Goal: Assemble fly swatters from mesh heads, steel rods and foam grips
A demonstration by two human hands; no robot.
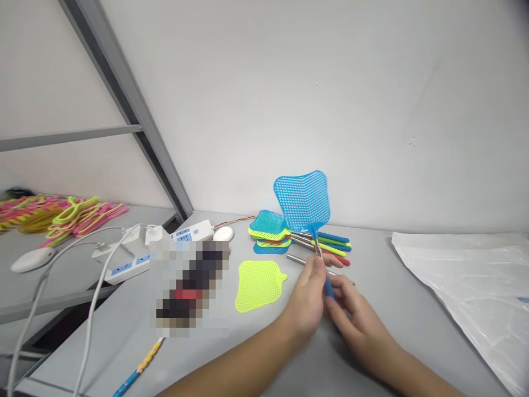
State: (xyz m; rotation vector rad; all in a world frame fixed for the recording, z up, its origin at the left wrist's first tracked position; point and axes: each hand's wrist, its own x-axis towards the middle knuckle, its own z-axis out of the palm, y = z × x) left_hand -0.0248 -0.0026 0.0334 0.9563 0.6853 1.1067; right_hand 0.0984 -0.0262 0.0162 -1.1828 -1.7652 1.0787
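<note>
A blue fly swatter (303, 198) is held upright and slightly tilted in front of me. My left hand (306, 295) is closed around its metal rod, thumb on the rod. Lower down, my right hand (359, 320) wraps its fingers round the blue grip (329, 288). Left of my hands lies a loose yellow-green swatter head (258, 284) with a short stub. A thin metal rod (296, 258) rests on the table, partly hidden behind my left hand. Beyond it is a pile of fly swatters (268, 222) in blue, yellow-green and red, handles pointing right.
White power strips (194, 230) with plugs and cables sit at the left, near a round white object (223, 234). A blurred-out dark object (192, 286) lies there too. White plastic sheeting (458, 292) covers the right side. A metal frame post (136, 116) rises at the left.
</note>
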